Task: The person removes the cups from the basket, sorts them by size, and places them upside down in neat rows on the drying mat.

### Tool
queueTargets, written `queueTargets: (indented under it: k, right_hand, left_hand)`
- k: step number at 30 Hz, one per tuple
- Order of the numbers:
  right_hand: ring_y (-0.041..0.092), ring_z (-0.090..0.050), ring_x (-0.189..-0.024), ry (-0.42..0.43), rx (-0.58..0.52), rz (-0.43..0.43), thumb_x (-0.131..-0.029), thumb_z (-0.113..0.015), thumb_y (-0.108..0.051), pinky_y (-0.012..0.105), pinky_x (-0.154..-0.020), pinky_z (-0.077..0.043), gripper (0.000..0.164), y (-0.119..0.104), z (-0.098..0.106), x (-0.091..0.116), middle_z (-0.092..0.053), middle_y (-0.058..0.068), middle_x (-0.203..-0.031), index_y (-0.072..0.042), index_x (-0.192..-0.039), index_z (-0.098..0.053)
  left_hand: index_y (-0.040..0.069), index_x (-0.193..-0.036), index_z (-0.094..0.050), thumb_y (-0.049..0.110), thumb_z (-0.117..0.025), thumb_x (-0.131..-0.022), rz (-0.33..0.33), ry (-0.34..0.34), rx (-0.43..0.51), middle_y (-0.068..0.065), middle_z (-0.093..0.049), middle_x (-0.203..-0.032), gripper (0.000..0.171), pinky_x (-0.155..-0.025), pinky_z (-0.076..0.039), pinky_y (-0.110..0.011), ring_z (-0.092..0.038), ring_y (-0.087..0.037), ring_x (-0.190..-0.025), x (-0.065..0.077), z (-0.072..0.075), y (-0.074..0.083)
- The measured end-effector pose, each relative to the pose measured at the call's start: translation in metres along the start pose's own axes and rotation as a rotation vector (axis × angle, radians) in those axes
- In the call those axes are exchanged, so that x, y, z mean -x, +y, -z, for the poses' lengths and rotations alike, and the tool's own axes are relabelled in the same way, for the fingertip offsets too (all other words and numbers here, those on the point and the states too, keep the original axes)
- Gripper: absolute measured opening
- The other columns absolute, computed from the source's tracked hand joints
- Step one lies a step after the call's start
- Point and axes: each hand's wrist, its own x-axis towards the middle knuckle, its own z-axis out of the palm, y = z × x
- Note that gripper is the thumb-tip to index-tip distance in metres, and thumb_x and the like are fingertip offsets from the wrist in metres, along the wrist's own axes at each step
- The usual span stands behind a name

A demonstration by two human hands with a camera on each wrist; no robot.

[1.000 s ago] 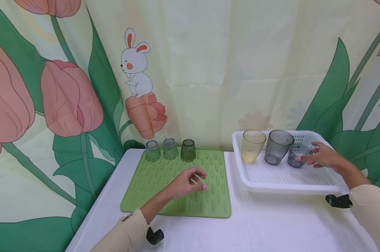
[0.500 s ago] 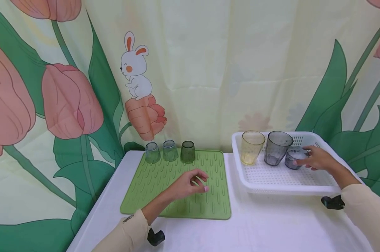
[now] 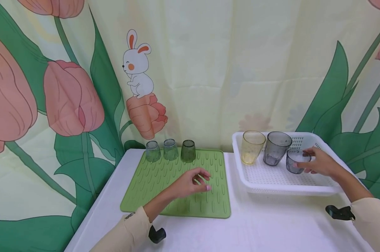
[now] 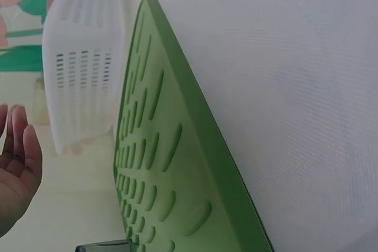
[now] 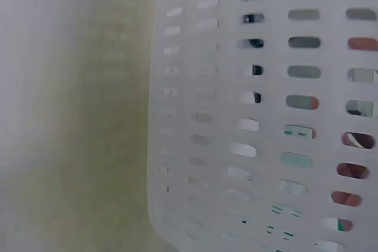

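Observation:
In the head view my right hand holds a small smoky-blue glass by its side, thumb in front and fingers behind, mouth facing up, inside the white basket. To its left in the basket stand a taller dark grey glass and a yellow glass. My left hand hovers over the green drying mat, fingers loosely bent around nothing. Along the mat's back edge sit two bluish glasses and a dark green-grey glass, all upside down. In the right wrist view the basket's slotted wall hides my hand and the glass.
A white cloth covers the table. Behind it hangs a curtain printed with tulips and a rabbit. The basket stands to the right of the mat, with a narrow strip of cloth between them.
My right hand and the small smoky-blue glass have shifted slightly toward the front of the basket. My left hand has hardly moved.

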Motion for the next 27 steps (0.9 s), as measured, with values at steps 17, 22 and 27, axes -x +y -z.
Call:
queueTargets:
  k: [17, 22, 27]
  right_hand:
    - [0.003, -0.070, -0.082, 0.115, -0.142, 0.177, -0.093, -0.073, -0.024, 0.024, -0.069, -0.056, 0.075, -0.074, -0.010, 0.056, -0.047, 0.007, -0.137, 0.003, -0.147, -0.028]
    - [0.006, -0.071, -0.081, 0.136, -0.200, 0.266, -0.090, -0.075, -0.014, 0.024, -0.068, -0.058, 0.072, -0.103, -0.022, 0.069, -0.048, -0.015, -0.126, -0.001, -0.146, -0.031]
    - [0.013, -0.071, -0.078, 0.095, -0.262, 0.321, -0.086, -0.078, -0.008, 0.027, -0.067, -0.060, 0.073, -0.138, -0.041, 0.080, -0.051, 0.015, -0.128, -0.003, -0.145, -0.035]
  left_hand:
    - [0.011, -0.128, -0.060, 0.028, -0.070, -0.093, -0.033, 0.017, 0.003, -0.015, -0.062, -0.124, 0.040, -0.089, -0.051, -0.029, -0.061, -0.016, -0.103, 0.002, 0.002, 0.009]
    - [0.013, -0.131, -0.059, 0.030, -0.071, -0.093, -0.078, 0.033, -0.018, -0.008, -0.063, -0.124, 0.043, -0.093, -0.052, -0.030, -0.062, -0.021, -0.110, 0.001, 0.002, 0.017]
    - [0.014, -0.135, -0.057, 0.033, -0.072, -0.092, -0.139, 0.045, -0.024, -0.002, -0.062, -0.128, 0.049, -0.099, -0.052, -0.038, -0.061, -0.027, -0.118, 0.000, 0.000, 0.030]
